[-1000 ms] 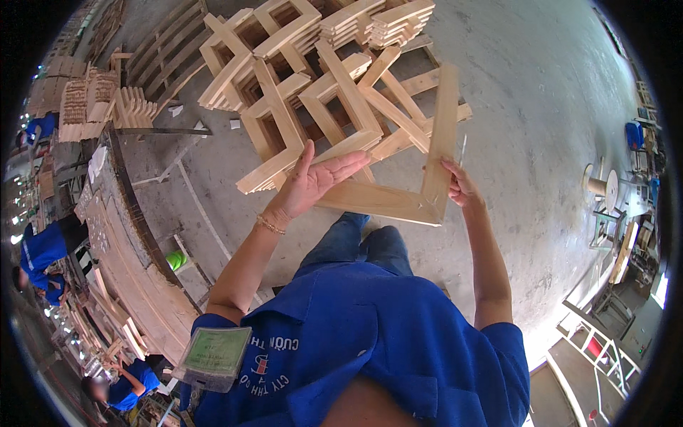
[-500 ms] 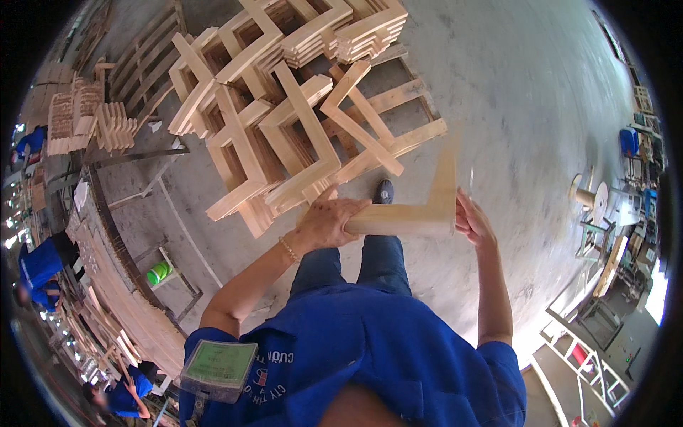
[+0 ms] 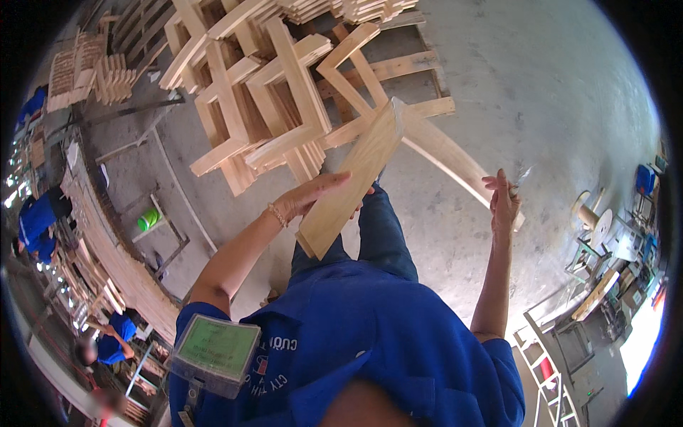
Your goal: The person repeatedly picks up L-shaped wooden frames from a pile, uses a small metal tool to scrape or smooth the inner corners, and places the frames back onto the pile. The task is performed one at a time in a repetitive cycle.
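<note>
Presently we have an L-shaped wooden piece [image 3: 365, 169] held out in front of us, spanning the space between our two hands, its corner pointing away. Our left hand [image 3: 320, 191] grasps the nearer board, with the thumb side on one edge and fingertips peeping out past the other. Our right hand [image 3: 505, 205] is at the far end of the second board, fingers partly curled around a slim tool [image 3: 524, 173]. We judge the step in hand to be turning the piece and working on it or checking it. The next move seems to call for a firm left grip, since the right hand appears to bear little of the weight.

Below the left hand are our jeans [image 3: 388, 238]; just beyond it stands a stack of similar wooden pieces [image 3: 299, 82] on a pallet [image 3: 413, 65]. Well to its left we see a green bucket [image 3: 149, 219] and a long bench [image 3: 121, 242]. Right of the right hand stands a spool [image 3: 603, 225].

The tool is too blurred for us to identify, and we cannot tell whether the right hand touches the wood. Some left fingers hide behind the board, and the upper edge cuts off the stack.
</note>
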`<move>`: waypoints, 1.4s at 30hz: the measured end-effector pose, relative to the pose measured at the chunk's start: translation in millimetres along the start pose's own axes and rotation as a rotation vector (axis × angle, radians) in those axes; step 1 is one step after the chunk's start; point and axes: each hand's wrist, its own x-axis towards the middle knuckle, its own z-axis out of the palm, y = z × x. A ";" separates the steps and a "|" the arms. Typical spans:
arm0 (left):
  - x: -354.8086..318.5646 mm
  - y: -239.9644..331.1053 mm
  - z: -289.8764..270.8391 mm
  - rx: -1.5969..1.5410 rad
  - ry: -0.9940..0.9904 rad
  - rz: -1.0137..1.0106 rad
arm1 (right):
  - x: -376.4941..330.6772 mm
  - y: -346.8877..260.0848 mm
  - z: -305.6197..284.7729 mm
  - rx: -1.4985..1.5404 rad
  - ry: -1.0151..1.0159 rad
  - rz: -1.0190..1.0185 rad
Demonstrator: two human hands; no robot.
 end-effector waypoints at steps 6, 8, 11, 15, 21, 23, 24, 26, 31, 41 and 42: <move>4.9 -4.2 2.3 -0.190 0.003 0.123 | 1.1 -5.8 2.3 0.031 -0.299 0.111; 11.0 -14.2 -5.8 -0.259 -0.070 0.138 | -9.3 2.1 23.0 0.051 -0.348 0.118; 16.9 -35.7 -1.8 -0.041 0.169 0.206 | -9.0 -3.7 62.7 0.094 -0.331 0.367; 20.2 -48.7 23.4 0.875 0.293 0.290 | 47.9 32.7 72.6 0.622 -0.608 0.753; 38.1 -109.7 1.8 1.240 0.449 0.643 | 91.4 30.8 105.9 0.304 -0.889 0.759; 56.9 -130.6 -18.9 1.183 0.404 0.516 | 113.4 42.1 117.3 0.182 -0.998 0.782; 69.1 -141.3 -28.2 1.152 0.382 0.453 | 125.3 49.9 124.2 0.118 -1.053 0.794; 100.9 -152.1 -52.7 1.222 0.557 0.489 | 150.8 64.8 147.3 -0.066 -0.983 0.692; 183.2 -173.9 -128.7 1.393 0.852 0.442 | 208.9 132.5 247.5 -0.523 -0.842 0.159; 296.3 -176.1 -264.2 1.331 1.089 0.393 | 327.4 238.1 370.8 -0.963 -0.652 -0.225; 303.8 -176.8 -270.8 1.332 1.119 0.382 | 333.5 240.6 380.1 -0.987 -0.661 -0.242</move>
